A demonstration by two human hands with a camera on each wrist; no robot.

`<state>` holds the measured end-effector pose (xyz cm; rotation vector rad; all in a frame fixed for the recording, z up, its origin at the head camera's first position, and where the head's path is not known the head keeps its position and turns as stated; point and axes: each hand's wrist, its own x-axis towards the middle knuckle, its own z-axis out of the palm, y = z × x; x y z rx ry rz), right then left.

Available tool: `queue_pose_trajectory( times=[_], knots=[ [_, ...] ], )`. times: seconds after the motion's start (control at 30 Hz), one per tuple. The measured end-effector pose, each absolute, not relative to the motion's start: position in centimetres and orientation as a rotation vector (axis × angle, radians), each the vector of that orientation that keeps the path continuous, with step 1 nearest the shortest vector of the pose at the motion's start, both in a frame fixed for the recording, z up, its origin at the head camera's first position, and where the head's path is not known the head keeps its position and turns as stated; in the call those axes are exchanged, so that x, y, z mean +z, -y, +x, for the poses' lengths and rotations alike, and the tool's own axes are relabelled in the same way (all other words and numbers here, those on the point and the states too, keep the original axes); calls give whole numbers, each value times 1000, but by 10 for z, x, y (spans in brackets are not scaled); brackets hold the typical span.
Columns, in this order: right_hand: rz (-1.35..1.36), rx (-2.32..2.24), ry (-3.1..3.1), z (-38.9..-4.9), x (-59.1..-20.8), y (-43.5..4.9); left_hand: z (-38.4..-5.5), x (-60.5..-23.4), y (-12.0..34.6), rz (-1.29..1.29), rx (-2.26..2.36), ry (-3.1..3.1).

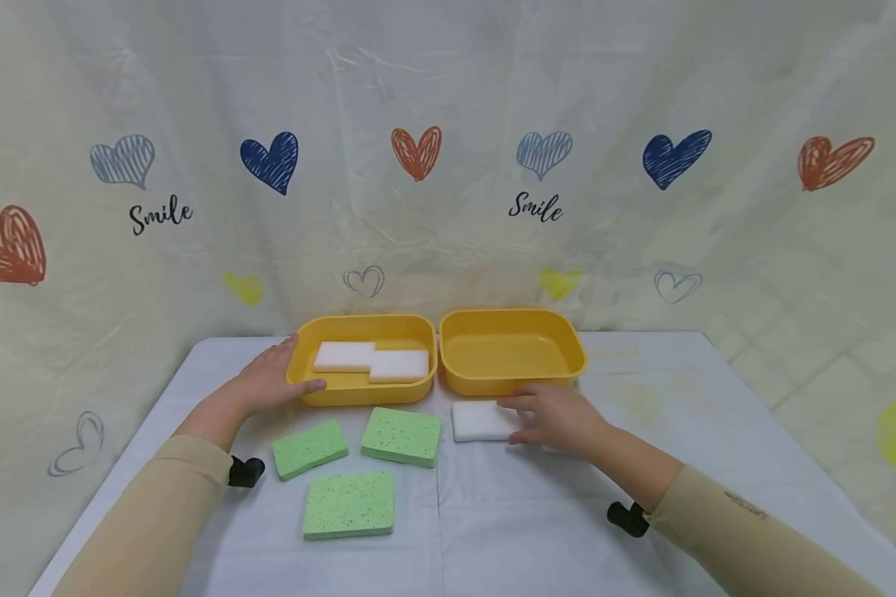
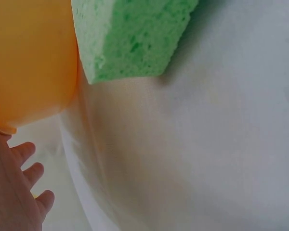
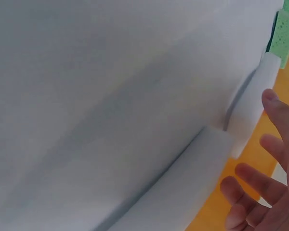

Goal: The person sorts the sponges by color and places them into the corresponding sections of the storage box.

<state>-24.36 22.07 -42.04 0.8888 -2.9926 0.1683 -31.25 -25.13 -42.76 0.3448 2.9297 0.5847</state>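
My left hand [image 1: 272,377] rests against the left end of the left yellow tub [image 1: 366,392], its thumb over the near rim. In the left wrist view its fingers are spread beside the tub wall [image 2: 31,57]. Two white sponges [image 1: 343,356] lie inside that tub. Over another white sponge [image 1: 481,421], on the table in front of the right yellow tub [image 1: 511,385], is my right hand [image 1: 560,419], with fingers parted and nothing gripped. A further white sponge [image 3: 183,183] shows in the right wrist view; the hand mostly hides it from the head view.
Three green sponges lie left of centre: one near the left tub [image 1: 309,449], one beside it [image 1: 401,435], one closer to me [image 1: 349,506]. The tubs stand side by side at the back of the white-covered table [image 1: 508,531], before a curtain with hearts [image 1: 463,240].
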Motion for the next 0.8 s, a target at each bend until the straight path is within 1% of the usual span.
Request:
queue_pose_trajectory(
  times=[0.1,0.33,0.53,0.63,0.8],
  knots=[
    [921,138,2982,-246,-421,-218,-312,-427,251,350,574,-2929],
    [906,119,3037,-249,-423,-212,-311,-427,251,332,579,-2920],
    [914,140,3032,-249,-424,-215,-316,-430,253,334,592,-2922],
    [922,154,3017,-249,-424,-216,-312,-426,251,327,578,-2922],
    [890,206,3022,-248,-418,-218,-310,-424,250,336,569,-2921]
  ],
)
